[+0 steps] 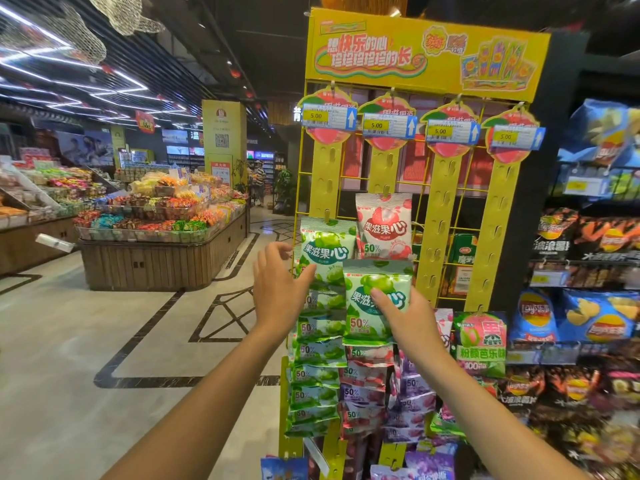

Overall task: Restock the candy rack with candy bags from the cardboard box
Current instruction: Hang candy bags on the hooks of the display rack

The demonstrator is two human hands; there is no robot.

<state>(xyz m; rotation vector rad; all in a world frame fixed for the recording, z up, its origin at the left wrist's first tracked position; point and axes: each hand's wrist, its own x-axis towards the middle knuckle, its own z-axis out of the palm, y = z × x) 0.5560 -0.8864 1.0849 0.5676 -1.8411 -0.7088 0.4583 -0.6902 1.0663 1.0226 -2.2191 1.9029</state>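
The right hand [414,322] pinches a green candy bag [363,296] (thumb on front) at the candy rack [436,202]. The left hand [277,289] is spread beside the hanging bags [325,251].

The left forearm [207,393] and right forearm [485,403], both bare, rise from the lower edge and draw closer together as they reach forward and up, each wrist roughly straight. The left hand [278,292] is raised with its back to the camera, its fingers [273,252] loosely spread and slightly bent, its thumb stretched out to the right, and it grips nothing. The right hand [414,318] sits a little lower and holds a green candy bag [375,289] upright, thumb pressed on the bag's front and the other fingers hidden behind it.
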